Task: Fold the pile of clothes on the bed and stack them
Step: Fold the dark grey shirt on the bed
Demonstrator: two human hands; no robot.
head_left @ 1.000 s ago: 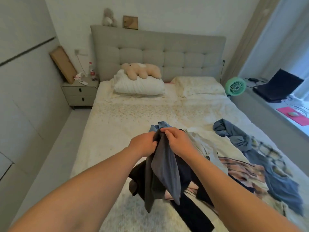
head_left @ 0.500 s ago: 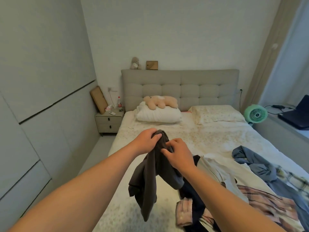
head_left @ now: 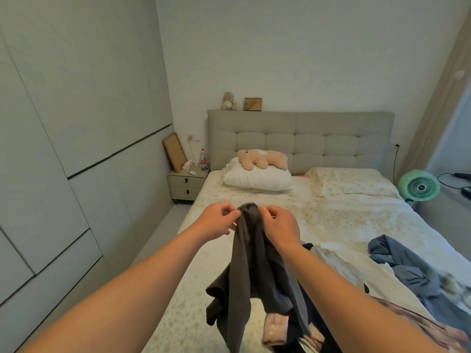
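Pale walls and a run of flat wardrobe doors (head_left: 63, 149) close in a narrow bedroom, with the bed (head_left: 331, 220) filling most of the floor under a cream, faintly speckled sheet. Behind it stands a grey tufted headboard (head_left: 300, 138), and on its top ledge sit a small soft toy (head_left: 228, 101) and a little wooden frame (head_left: 252, 104). Two pillows lie at the head: a white pillow (head_left: 257, 178) with a tan teddy bear (head_left: 262, 159) sprawled across it, and a patterned pillow (head_left: 349, 180) beside it. Left of the bed is a two-drawer nightstand (head_left: 187, 186) carrying a bottle and small clutter, with a flat board leaning on the wall behind it. A green fan (head_left: 419, 186) stands at the bed's right side.

Toward the near right of the mattress lies the pile of clothes (head_left: 356, 289), loose and unfolded: a blue garment (head_left: 402, 266), something white, a pink piece and dark items tangled together.

Above the sheet, in front of that pile, a dark grey garment (head_left: 244, 271) hangs down in long limp folds. Its bunched top edge is pinched from both sides: the left hand (head_left: 216, 222) nips it between thumb and curled fingers, and the right hand (head_left: 280, 225) grips it just beside, fingers curled into the cloth.
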